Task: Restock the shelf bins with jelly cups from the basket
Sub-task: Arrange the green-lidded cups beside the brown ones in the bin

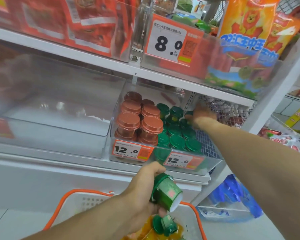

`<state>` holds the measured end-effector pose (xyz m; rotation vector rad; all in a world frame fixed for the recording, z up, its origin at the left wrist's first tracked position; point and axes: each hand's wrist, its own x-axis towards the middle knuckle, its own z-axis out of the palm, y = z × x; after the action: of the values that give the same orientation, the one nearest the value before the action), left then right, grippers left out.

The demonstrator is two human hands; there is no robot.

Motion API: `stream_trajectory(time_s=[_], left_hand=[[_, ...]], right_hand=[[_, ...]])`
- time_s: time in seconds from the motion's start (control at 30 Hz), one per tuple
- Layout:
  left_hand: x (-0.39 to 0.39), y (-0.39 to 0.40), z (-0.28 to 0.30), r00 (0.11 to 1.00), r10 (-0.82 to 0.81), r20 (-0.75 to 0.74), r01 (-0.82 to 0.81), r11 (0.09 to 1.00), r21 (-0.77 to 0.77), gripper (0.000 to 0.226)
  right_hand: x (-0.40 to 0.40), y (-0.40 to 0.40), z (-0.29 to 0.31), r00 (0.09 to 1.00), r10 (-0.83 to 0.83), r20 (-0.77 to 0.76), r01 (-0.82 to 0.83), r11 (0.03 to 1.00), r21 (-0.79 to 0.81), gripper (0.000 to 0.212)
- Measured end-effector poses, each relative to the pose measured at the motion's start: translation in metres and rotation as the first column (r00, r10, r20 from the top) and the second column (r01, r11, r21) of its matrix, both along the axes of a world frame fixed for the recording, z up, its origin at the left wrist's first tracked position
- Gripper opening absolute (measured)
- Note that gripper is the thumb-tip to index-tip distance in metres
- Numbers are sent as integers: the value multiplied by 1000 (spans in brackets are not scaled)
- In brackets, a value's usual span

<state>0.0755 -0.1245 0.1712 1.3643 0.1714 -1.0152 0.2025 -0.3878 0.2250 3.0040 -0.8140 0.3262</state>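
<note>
Here, my right hand (200,116) reaches deep into the clear shelf bin (213,163), fingers pinching a green jelly cup (189,113) to seat it behind the green stacks. My left hand (145,187) grips the next green cup (168,194), lid inward, staged above the basket (62,203) where more cups (164,224) lie.

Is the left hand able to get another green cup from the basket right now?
Probably not yet. The left hand is already full, gripping a green cup above the basket. Another green cup lies just below with nothing over it, so it's easy once the hand is free.
</note>
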Motion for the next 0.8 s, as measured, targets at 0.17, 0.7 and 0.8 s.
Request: stream_trajectory(time_s=[0.17, 0.7, 0.8], left_hand=[[-12, 9, 7, 997, 0, 79, 5, 998, -57, 38], [-48, 23, 26, 982, 129, -135, -162, 949, -271, 28], [-52, 27, 29, 985, 140, -100, -164, 939, -301, 29]], right_hand=[[-3, 0, 5, 988, 33, -148, -32, 999, 11, 38], [-23, 14, 11, 956, 25, -293, -52, 995, -85, 36], [-36, 22, 24, 986, 120, -115, -118, 993, 24, 53]])
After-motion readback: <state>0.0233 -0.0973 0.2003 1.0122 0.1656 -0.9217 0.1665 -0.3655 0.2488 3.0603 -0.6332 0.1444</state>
